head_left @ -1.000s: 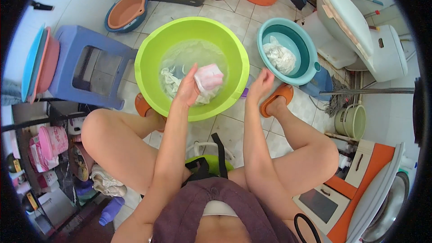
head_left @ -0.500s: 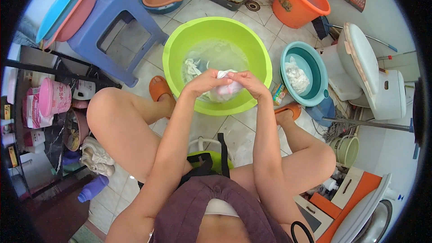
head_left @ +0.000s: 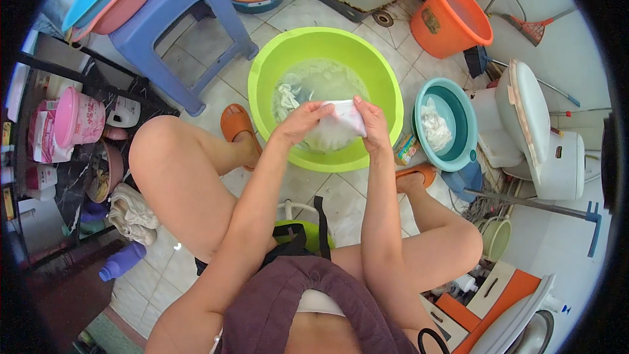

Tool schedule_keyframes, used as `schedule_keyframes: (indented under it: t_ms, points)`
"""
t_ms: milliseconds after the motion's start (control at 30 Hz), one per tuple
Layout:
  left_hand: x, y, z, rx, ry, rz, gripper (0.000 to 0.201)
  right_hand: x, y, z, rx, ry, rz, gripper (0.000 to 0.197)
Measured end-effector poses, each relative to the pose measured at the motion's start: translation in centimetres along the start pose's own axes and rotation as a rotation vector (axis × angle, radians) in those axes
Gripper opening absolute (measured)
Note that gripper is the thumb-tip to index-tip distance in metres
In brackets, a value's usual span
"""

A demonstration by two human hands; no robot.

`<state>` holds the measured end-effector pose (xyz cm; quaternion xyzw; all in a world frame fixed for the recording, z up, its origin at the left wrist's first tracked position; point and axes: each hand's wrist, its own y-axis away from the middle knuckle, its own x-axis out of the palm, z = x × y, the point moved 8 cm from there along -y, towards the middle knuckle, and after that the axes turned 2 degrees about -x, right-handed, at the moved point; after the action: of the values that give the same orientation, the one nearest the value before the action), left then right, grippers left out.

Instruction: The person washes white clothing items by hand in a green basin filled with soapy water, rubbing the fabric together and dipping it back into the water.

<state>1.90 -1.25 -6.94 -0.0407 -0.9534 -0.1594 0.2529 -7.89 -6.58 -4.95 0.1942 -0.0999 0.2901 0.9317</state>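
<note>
Between my two hands a small white cloth (head_left: 346,115) with a faint pink patch is stretched out above the lime-green basin (head_left: 262,82). My left hand (head_left: 301,123) pinches its left edge with thumb and fingers. At its right edge my right hand (head_left: 373,126) grips a corner, thumb on top. Cloudy, sudsy water (head_left: 331,82) lies in the basin, and a bunched white cloth (head_left: 287,101) is partly under it at the left side. To the right, a teal basin (head_left: 469,115) holds another crumpled white cloth (head_left: 435,128) in water.
A blue stool (head_left: 160,10) carrying stacked basins (head_left: 124,3) stands at far left. An orange bucket (head_left: 452,19) is at far right, near a toilet (head_left: 527,108). A small colourful packet (head_left: 406,149) lies between the basins. Shelves (head_left: 72,177) line the left; a mop (head_left: 524,200) leans right.
The white cloth was bunched between my closed-together hands; now it is spread flat, with my hands farther apart. The whole view has shifted slightly.
</note>
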Motion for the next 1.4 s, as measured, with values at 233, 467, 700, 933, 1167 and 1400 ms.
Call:
schedule_keyframes:
  t_ms: [233, 467, 700, 933, 1167, 1400]
  points:
    - [-2.7, -4.4, 5.5, 0.106, 0.615, 0.083, 0.037, 2.0, -1.0, -1.9, -0.443, 0.641, -0.374, 0.025]
    - [0.9, -3.9, 7.9, -0.082, 0.613, -0.203, 0.031, 1.9, 2.6, 0.5, -0.660, 0.705, -0.514, 0.028]
    - [0.4, -2.6, 9.3, -0.214, 0.511, -0.392, 0.019, 3.0, 1.5, -0.1, -0.708, 0.895, -0.416, 0.031]
    - [0.8, -2.2, 7.7, -0.078, 0.547, -0.270, 0.020, 3.5, 2.6, 0.6, -0.674, 0.900, -0.371, 0.031]
    - [-0.8, -2.0, 9.9, -0.238, 0.232, -0.582, 0.025, 1.3, 2.0, -0.8, -0.637, 0.802, -0.478, 0.029]
    - [-0.2, -2.7, 9.3, -0.119, 0.402, -0.360, 0.030, -1.3, 0.2, 0.3, -0.415, 0.962, -0.551, 0.037]
